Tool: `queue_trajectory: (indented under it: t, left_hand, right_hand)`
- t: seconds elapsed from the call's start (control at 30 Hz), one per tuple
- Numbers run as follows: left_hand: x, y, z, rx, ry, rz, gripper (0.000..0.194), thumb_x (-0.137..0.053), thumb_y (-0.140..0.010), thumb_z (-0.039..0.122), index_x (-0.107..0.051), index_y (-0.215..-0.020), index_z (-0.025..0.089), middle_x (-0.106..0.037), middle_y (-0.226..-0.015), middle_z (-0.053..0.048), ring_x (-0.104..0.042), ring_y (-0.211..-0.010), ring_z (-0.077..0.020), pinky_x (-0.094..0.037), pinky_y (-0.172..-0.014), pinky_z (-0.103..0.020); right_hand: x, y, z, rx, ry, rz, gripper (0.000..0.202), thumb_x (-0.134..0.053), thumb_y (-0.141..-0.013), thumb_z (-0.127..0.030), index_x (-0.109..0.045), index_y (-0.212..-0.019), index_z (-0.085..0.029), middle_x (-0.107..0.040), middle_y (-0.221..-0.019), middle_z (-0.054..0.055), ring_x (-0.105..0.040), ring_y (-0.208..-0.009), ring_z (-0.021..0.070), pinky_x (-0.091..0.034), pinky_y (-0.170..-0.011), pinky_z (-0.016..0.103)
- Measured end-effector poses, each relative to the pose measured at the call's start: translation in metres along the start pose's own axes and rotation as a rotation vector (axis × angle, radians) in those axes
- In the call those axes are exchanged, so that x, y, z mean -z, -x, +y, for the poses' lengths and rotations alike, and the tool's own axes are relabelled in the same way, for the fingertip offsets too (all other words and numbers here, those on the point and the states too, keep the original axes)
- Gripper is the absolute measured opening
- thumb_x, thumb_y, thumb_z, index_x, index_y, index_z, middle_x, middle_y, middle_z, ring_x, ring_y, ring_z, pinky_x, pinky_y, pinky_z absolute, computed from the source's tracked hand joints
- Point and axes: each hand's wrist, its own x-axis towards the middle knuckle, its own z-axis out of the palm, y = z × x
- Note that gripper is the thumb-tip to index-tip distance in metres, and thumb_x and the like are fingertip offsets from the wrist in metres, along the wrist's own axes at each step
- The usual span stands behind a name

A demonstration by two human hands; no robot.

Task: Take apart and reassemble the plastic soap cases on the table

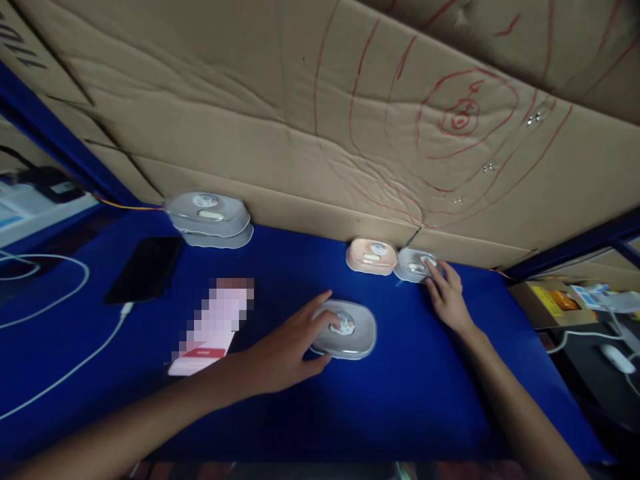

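Left hand (295, 343) on middle box (351, 330), right hand (453, 300) on small box (411, 267)

A pink box (371, 258) stood just beside the small box by the surface's (395, 413) back edge; stacked boxes (210, 220) and a black phone (145, 268) lay nearer the left edge. The middle box's long axis ran left to right, mid-surface. The left fingers spread open over its left end; the right fingers' grip could not be told. Cardboard (240, 100) rose behind.

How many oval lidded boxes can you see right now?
5: two stacked grey boxes at back left, a peach box at the back, a small grey box beside it at the right hand, and a nearer grey box at the left hand. Others may be hidden.
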Motion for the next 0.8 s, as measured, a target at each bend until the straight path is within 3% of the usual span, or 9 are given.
queue_trajectory:
  t: [0.13, 0.23, 0.3, 0.43, 0.63, 0.8]
  left_hand:
    - [-0.010, 0.001, -0.003, 0.024, -0.043, 0.008, 0.061, -0.069, -0.090, 0.015, -0.047, -0.146, 0.027, -0.023, -0.176, -0.019, -0.032, -0.161, -0.0399, -0.037, -0.125, -0.061]
    - [-0.015, 0.001, -0.009, 0.040, -0.016, 0.054, 0.089, -0.077, -0.086, 0.019, -0.030, -0.160, 0.027, -0.030, -0.173, -0.021, -0.031, -0.161, -0.0409, -0.033, -0.127, -0.064]
    - [-0.016, 0.001, -0.014, 0.042, 0.020, 0.071, 0.099, -0.082, -0.084, 0.026, -0.023, -0.164, 0.028, -0.034, -0.171, -0.021, -0.034, -0.159, -0.0406, -0.033, -0.126, -0.064]
    - [-0.015, 0.001, -0.019, 0.075, 0.082, 0.094, 0.102, -0.085, -0.085, 0.040, -0.022, -0.165, 0.030, -0.036, -0.170, -0.019, -0.039, -0.155, -0.0400, -0.035, -0.125, -0.062]
    - [-0.011, 0.002, -0.014, 0.145, 0.124, 0.071, 0.111, -0.089, -0.080, 0.032, -0.020, -0.166, 0.032, -0.034, -0.171, -0.016, -0.037, -0.157, -0.0392, -0.032, -0.128, -0.060]
    - [-0.004, 0.005, -0.009, 0.168, 0.144, 0.010, 0.113, -0.089, -0.079, 0.031, -0.017, -0.166, 0.033, -0.031, -0.172, -0.015, -0.035, -0.157, -0.0391, -0.029, -0.129, -0.060]
  right_hand:
    - [0.001, 0.001, -0.092, 0.043, -0.088, -0.132, 0.061, -0.037, -0.113, -0.045, -0.022, -0.171, -0.035, -0.026, -0.177, 0.014, -0.019, -0.165, 0.0384, -0.023, -0.124, 0.075]
    - [0.011, 0.015, -0.153, 0.380, -0.295, -0.405, 0.071, -0.048, -0.110, -0.050, -0.018, -0.172, -0.032, -0.026, -0.177, 0.014, -0.026, -0.164, 0.0326, -0.034, -0.126, 0.061]
    - [0.017, 0.025, -0.176, 0.469, -0.367, -0.498, 0.073, -0.054, -0.107, -0.053, -0.027, -0.170, -0.030, -0.030, -0.176, 0.015, -0.034, -0.161, 0.0309, -0.041, -0.124, 0.053]
    - [0.022, 0.034, -0.184, 0.463, -0.406, -0.437, 0.082, -0.069, -0.096, -0.063, -0.040, -0.165, -0.028, -0.032, -0.174, 0.017, -0.033, -0.160, 0.0378, -0.041, -0.124, 0.058]
    - [0.006, 0.024, -0.157, 0.269, -0.583, -0.280, 0.053, -0.053, -0.109, -0.047, -0.047, -0.159, -0.030, -0.054, -0.159, 0.014, -0.052, -0.148, 0.0295, -0.047, -0.121, 0.052]
    - [0.002, 0.022, -0.146, 0.223, -0.350, -0.201, 0.054, -0.054, -0.109, -0.042, -0.045, -0.161, -0.031, -0.042, -0.169, 0.013, -0.030, -0.162, 0.0345, -0.031, -0.127, 0.065]
